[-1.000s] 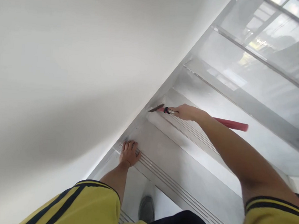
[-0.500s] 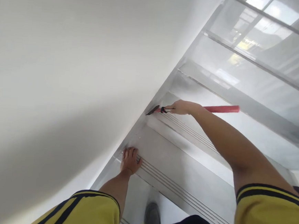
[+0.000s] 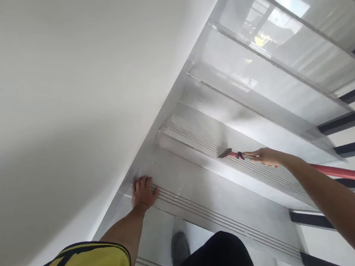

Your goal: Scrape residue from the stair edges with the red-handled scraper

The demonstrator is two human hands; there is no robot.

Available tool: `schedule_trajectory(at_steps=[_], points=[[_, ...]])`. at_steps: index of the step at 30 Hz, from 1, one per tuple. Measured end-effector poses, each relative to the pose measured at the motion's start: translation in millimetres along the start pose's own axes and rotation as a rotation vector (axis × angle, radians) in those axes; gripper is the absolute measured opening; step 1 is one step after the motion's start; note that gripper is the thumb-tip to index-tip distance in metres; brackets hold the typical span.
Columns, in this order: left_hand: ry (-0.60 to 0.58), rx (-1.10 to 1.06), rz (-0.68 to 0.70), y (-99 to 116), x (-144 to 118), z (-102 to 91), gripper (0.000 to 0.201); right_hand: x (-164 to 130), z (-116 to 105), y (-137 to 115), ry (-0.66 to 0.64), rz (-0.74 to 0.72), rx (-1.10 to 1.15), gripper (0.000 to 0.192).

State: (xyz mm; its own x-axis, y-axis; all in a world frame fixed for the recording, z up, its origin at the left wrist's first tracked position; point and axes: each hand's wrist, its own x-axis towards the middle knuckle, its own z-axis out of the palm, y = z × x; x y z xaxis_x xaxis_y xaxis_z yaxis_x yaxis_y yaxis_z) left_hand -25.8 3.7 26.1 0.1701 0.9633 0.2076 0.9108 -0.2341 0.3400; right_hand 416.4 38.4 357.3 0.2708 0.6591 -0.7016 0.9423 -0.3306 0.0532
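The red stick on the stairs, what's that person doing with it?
Someone with a yellow sleeve has a red-handled tool in the right hand. Its dark head is at a grooved step, away from the wall; I can't tell if it's touching. The left hand rests on the grooved edge of the step below, close to the wall.

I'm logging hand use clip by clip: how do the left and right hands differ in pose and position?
The left hand lies palm-down on a grooved step, while the right hand grips a red-handled tool. The left hand is close to the white wall; the right hand is farther from it. Both are bare.
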Motion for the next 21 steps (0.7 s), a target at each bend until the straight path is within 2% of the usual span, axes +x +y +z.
schedule_trajectory(at_steps=[2,6,8,9,11,13,15,17,21], points=[[0.008,0.0,-0.009,-1.1,-0.5,1.8,0.045,16.0,-11.0,-34.8,0.042,-0.107,-0.066,0.058],[-0.008,-0.007,-0.004,-2.9,-0.6,2.8,0.045,57.0,-50.9,-138.4,0.114,-0.271,-0.152,0.059],[-0.008,0.004,0.001,-3.1,-0.1,2.0,0.044,64.5,-67.5,-169.7,0.124,-0.332,-0.187,0.058],[-0.005,0.011,-0.003,-3.0,0.1,1.5,0.044,63.2,-72.0,-176.0,0.146,-0.353,-0.208,0.057],[0.002,0.02,-0.01,-2.9,0.5,1.1,0.043,52.7,-71.2,-171.3,0.239,-0.37,-0.274,0.052],[0.008,0.022,-0.006,-3.2,0.7,1.9,0.042,37.1,-59.5,-151.7,0.386,-0.345,-0.368,0.044],[0.014,0.023,0.0,-4.5,0.8,4.3,0.043,22.8,-42.2,-128.8,0.511,-0.266,-0.468,0.037],[0.023,0.031,0.007,-6.5,0.6,7.4,0.044,14.0,-24.3,-112.5,0.581,-0.161,-0.546,0.033],[0.032,0.053,0.03,-9.1,-0.1,9.9,0.045,14.6,-0.2,-109.6,0.655,-0.066,-0.674,0.049]])
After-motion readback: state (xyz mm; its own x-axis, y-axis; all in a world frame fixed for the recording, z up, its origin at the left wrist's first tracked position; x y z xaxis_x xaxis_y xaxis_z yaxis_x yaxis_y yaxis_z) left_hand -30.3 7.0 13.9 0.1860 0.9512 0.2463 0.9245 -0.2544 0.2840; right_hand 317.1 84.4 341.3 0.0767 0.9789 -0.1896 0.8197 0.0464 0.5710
